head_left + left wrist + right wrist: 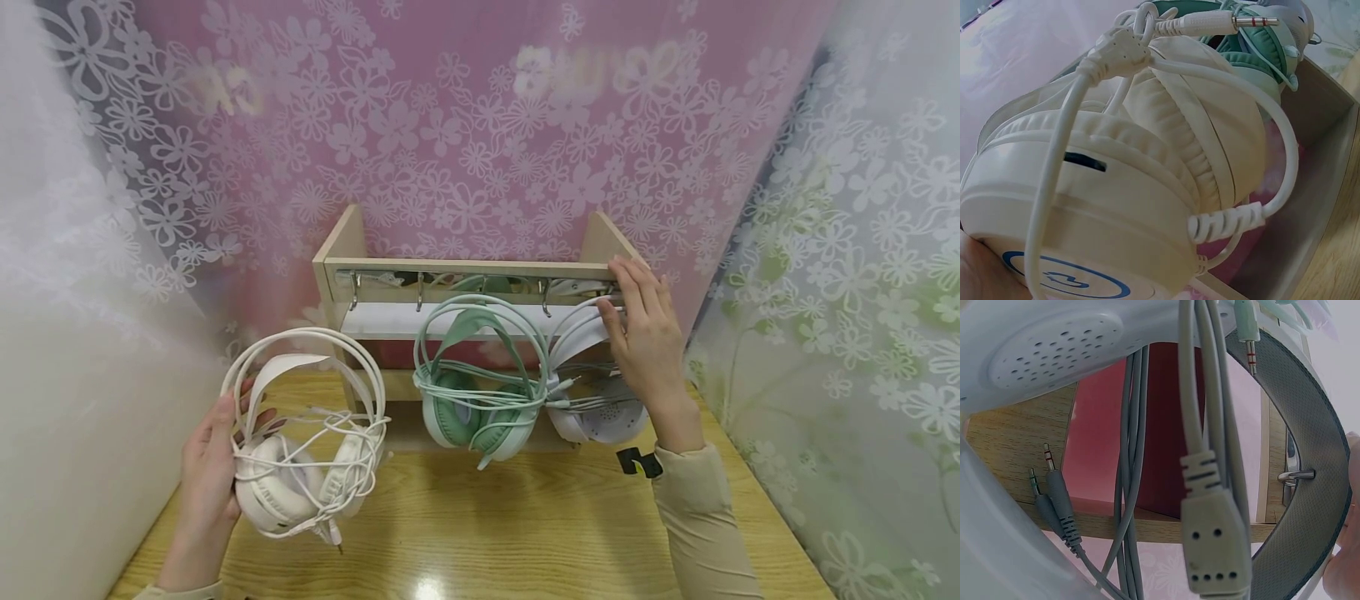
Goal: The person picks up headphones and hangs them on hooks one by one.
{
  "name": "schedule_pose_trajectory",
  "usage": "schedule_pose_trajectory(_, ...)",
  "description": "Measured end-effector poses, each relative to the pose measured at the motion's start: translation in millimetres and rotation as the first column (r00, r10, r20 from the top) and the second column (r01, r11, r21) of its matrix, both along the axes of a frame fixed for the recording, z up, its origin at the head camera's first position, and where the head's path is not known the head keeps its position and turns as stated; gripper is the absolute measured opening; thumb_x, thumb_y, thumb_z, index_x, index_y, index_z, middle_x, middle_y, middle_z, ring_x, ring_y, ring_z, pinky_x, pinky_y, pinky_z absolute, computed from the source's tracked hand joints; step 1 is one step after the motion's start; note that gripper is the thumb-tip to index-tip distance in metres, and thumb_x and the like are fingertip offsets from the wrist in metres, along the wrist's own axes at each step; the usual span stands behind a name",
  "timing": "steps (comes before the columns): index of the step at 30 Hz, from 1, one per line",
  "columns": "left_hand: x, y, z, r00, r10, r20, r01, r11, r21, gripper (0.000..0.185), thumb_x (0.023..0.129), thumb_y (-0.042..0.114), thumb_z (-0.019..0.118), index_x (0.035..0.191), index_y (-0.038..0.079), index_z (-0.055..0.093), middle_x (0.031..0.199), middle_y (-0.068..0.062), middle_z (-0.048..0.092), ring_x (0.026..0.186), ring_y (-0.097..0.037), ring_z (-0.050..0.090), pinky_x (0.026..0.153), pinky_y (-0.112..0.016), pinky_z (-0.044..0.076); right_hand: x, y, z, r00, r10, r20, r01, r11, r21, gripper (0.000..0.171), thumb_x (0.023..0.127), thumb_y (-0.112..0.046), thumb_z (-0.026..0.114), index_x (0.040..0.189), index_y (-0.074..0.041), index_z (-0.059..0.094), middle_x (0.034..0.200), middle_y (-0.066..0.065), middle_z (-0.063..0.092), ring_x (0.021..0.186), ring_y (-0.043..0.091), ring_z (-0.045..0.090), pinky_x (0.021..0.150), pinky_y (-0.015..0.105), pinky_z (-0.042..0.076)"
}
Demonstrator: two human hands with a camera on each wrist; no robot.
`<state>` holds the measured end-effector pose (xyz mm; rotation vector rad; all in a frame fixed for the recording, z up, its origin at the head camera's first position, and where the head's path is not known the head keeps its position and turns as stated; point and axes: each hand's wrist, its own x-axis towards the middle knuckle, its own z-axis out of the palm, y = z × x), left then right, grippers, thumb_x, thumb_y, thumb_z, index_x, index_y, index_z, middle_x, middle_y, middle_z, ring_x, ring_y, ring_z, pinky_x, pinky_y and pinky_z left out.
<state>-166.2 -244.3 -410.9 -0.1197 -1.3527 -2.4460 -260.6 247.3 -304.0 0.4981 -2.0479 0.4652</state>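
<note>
My left hand (212,462) grips a pair of white headphones (273,492) by its left side, in front of the rack's left end. Its white cable is wound around the earcups, and the plug (1257,22) sticks out in the left wrist view. My right hand (647,342) rests with extended fingers at the top right corner of the rack, its thumb by the headband of the grey-white headphones (611,417). A metal hook (1296,475) meets that headband's inner side. Green headphones (480,412) hang mid-rack, their cable looped around them.
The wooden rack (465,268) has two bare hooks (420,292) on its left and a white shelf (382,320) behind. It stands on a wood-grain table (450,517), before a pink flowered curtain (465,125). A small black object (637,462) shows near my right sleeve.
</note>
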Motion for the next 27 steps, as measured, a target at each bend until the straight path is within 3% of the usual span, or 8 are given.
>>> schedule_pose_trajectory(14, -1.7, 6.6, 5.4, 1.000, 0.023, -0.007, -0.022, 0.999, 0.043, 0.038, 0.107, 0.026, 0.050, 0.136, 0.004, 0.062, 0.120, -0.003, 0.070, 0.090, -0.018, 0.074, 0.085, -0.032, 0.062, 0.5, -0.2, -0.2, 1.000, 0.011, 0.001, -0.011, 1.000, -0.008, 0.060, 0.109, -0.049, 0.039, 0.148, -0.004, 0.050, 0.150, 0.017, 0.050, 0.143, 0.035, 0.041, 0.125, 0.057, 0.017)
schedule_pose_trajectory(27, -8.2, 20.5, 15.7, 0.981, 0.187, 0.047, -0.191, 0.973, 0.132, 0.046, 0.104, 0.027, 0.056, 0.137, -0.005, 0.058, 0.116, -0.011, 0.070, 0.080, -0.022, 0.073, 0.081, -0.036, 0.063, -0.5, 0.3, -1.7, 1.000, 0.009, 0.000, -0.009, 1.000, -0.011, 0.062, 0.108, -0.052, 0.039, 0.147, -0.005, 0.050, 0.150, 0.017, 0.050, 0.144, 0.035, 0.040, 0.125, 0.056, 0.017)
